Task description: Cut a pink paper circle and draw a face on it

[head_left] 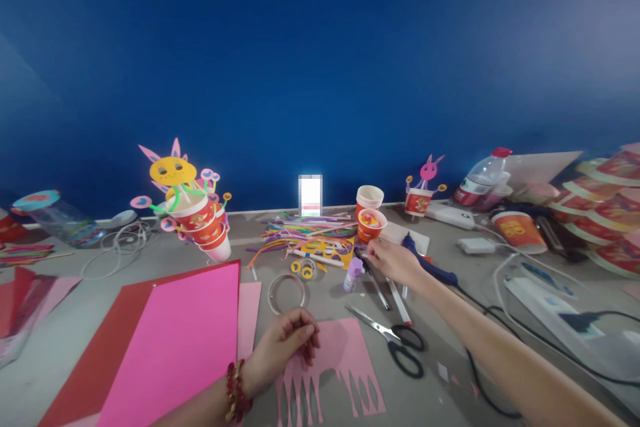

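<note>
My left hand (295,340) hangs over a pink paper sheet (345,347) with leaf-shaped cut-outs along its near edge. Its fingers are loosely curled, and nothing shows in them. Farther forward, my right hand (393,259) has its fingers drawn together at the far ends of several pens, just below a red paper cup (370,232) with small colourful bits inside. What those fingers pinch, if anything, is hidden. Beside it are a purple-capped glue stick (353,277), a black pen (381,292) and a red-tipped white marker (401,310). Black-handled scissors (393,333) lie partly open right of the pink sheet.
Red and pink card sheets (185,347) lie at left, behind them decorated stacked cups (195,220). Pipe cleaners (300,233) and a tape roll (287,293) are mid-table. A blue glue gun (430,263), cables and a power strip (550,317) occupy the right.
</note>
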`<state>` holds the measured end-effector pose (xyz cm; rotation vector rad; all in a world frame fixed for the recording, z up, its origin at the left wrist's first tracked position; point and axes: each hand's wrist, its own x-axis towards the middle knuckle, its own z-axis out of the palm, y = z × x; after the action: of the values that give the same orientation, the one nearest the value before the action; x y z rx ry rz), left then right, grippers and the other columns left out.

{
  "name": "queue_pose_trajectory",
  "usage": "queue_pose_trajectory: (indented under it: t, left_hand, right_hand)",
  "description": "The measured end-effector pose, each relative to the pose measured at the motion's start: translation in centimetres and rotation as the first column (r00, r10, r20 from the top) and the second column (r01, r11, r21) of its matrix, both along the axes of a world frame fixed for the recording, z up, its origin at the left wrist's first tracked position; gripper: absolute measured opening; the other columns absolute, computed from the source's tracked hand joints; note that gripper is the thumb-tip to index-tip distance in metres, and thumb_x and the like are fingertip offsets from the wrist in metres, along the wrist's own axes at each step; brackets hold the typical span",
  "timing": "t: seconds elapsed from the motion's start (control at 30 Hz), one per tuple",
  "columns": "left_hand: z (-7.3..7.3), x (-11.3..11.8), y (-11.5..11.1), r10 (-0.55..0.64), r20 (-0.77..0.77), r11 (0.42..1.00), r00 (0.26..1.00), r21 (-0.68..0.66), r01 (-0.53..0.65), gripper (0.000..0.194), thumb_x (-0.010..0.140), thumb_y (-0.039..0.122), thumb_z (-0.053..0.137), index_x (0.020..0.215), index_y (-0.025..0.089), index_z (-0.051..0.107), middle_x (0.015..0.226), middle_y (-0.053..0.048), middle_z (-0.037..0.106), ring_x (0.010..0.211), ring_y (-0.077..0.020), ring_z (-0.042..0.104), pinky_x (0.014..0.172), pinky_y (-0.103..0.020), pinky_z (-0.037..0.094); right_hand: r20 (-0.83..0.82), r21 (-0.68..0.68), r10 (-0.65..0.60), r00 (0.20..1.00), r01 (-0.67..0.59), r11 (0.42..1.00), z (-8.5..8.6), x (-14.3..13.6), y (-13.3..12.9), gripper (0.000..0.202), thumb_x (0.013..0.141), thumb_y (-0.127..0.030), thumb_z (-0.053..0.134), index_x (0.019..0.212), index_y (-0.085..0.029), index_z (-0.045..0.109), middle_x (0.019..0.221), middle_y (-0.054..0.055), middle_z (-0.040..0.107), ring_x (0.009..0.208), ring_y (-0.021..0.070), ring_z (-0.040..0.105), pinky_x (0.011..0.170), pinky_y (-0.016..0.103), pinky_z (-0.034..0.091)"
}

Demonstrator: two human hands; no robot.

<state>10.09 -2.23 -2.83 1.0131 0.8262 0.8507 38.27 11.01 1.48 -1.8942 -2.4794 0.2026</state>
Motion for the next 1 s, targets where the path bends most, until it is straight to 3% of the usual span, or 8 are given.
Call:
queue_pose_trajectory:
  t: [0.13,0.37,0.7,0.83,1.0]
  left_hand:
    - [0.3,0.0,0.0,0.002,-0.007,1.0,1.0,0.004,-0.002,0.039,0.08,0.051,0.07,0.083,0.014,0.058,0.072,-0.003,0.063,0.055,-0.01,0.057,0.052,-0.023,0.049]
    - [0.2,0.0,0.1,-0.001,-0.003,1.0,1.0,0.007,0.001,0.038,0.081,0.05,0.07,0.084,0.014,0.059,0.073,-0.003,0.063,0.056,-0.0106,0.057,0.053,-0.023,0.05]
    - [0.1,-0.1,0.0,-0.009,0.004,1.0,1.0,0.008,0.009,0.037,0.083,0.049,0.068,0.085,0.014,0.058,0.074,-0.003,0.063,0.057,-0.0103,0.057,0.053,-0.023,0.05]
    - [0.2,-0.1,0.0,-0.006,0.007,1.0,1.0,0.004,0.006,0.037,0.082,0.049,0.069,0.085,0.014,0.058,0.073,-0.003,0.062,0.056,-0.0103,0.057,0.053,-0.023,0.05]
    - [0.2,-0.1,0.0,-0.006,0.005,1.0,1.0,0.0,0.006,0.037,0.081,0.049,0.07,0.085,0.014,0.059,0.073,-0.003,0.062,0.057,-0.0103,0.057,0.054,-0.023,0.05]
  right_hand:
    - [-0.028,-0.029,0.077,0.997,-0.078,0.997,-0.2,-0.8,-0.8,0.012,0.086,-0.019,0.055,0.088,-0.022,0.066,0.092,0.002,0.071,0.085,0.0176,0.065,0.061,0.023,0.037]
    - [-0.006,-0.035,0.101,0.995,-0.101,0.994,-0.3,-1.5,-0.4,0.011,0.082,-0.025,0.061,0.091,-0.021,0.067,0.092,0.004,0.071,0.087,0.0211,0.065,0.06,0.024,0.035]
    - [-0.02,-0.054,0.074,0.997,-0.075,0.996,-0.3,-2.0,-0.3,0.006,0.075,-0.017,0.064,0.073,-0.02,0.068,0.082,0.003,0.072,0.078,0.0181,0.064,0.057,0.022,0.034]
    - [-0.086,0.028,0.014,0.996,-0.012,1.0,1.7,-0.8,-0.6,0.01,0.083,-0.023,0.059,0.078,-0.022,0.068,0.083,0.001,0.073,0.075,0.0166,0.065,0.057,0.021,0.036]
    - [-0.145,0.189,-0.175,0.974,0.201,0.961,5.3,1.4,2.3,0.028,0.093,-0.035,0.045,0.102,-0.021,0.067,0.094,0.007,0.074,0.08,0.021,0.066,0.058,0.025,0.038]
